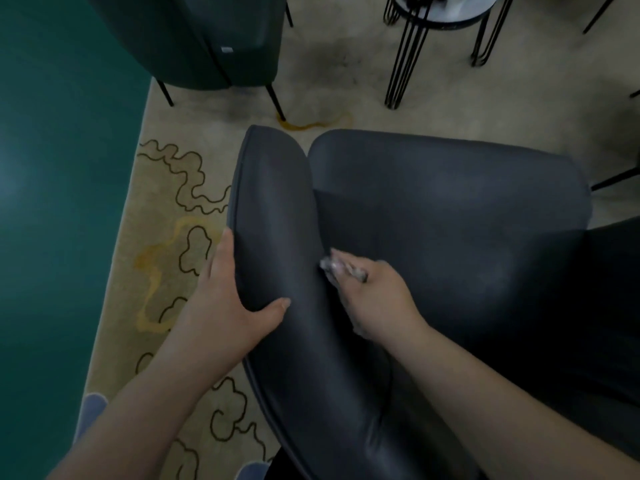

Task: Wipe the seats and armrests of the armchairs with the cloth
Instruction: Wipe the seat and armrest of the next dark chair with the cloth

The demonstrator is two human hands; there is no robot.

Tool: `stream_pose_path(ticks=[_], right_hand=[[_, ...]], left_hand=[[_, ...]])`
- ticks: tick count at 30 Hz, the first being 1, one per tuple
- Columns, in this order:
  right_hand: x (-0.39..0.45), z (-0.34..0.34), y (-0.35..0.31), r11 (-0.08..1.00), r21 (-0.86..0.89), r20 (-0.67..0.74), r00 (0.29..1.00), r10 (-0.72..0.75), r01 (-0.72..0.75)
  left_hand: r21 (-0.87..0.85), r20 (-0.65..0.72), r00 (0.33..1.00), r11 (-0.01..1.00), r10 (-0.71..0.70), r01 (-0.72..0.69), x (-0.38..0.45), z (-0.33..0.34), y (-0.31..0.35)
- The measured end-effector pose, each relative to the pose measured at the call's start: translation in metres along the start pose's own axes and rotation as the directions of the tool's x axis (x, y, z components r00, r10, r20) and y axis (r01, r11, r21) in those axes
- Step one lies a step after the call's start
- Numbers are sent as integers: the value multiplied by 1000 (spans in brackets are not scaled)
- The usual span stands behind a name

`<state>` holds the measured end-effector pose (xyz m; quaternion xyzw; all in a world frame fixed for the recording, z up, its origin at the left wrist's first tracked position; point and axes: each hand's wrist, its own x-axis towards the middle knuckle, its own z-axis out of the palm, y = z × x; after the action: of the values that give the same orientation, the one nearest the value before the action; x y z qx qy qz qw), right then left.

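Observation:
A dark grey leather armchair fills the middle of the head view, with its seat (450, 216) to the right and its left armrest (277, 216) running toward me. My left hand (228, 299) grips the armrest from the outside, thumb on top and fingers down the outer side. My right hand (374, 299) holds a small crumpled pale cloth (341, 268) and presses it into the crease between armrest and seat. Most of the cloth is hidden inside the hand.
A second dark armchair (207, 39) stands at the upper left on thin black legs. A round side table (446, 15) with black wire legs is at the top. A beige patterned rug (166, 237) lies beneath, with a green floor (59, 168) to the left.

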<state>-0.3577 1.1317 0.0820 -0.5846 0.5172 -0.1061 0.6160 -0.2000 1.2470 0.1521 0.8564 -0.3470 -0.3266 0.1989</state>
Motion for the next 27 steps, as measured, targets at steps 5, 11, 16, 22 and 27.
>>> stream_pose_path(ticks=[5, 11, 16, 22, 27], right_hand=[[-19, 11, 6, 954, -228, -22, 979, -203, 193], [-17, -26, 38, 869, -494, 227, 965, 135, -6], [-22, -11, 15, 997, -81, -43, 999, -6, 2], [-39, 1, 26, 995, 56, 11, 996, 84, -84], [-42, -20, 29, 974, -104, 75, 975, 210, -202]], left_hand=[[18, -20, 1000, 1000, 3, -3, 1, 3, 2], [2, -40, 999, 1000, 9, -9, 1, 4, 0], [10, -62, 998, 1000, 1, -1, 3, 7, -3], [7, -61, 998, 1000, -7, 8, 3, 8, -2], [-9, -39, 999, 1000, -19, 18, 3, 6, 3]])
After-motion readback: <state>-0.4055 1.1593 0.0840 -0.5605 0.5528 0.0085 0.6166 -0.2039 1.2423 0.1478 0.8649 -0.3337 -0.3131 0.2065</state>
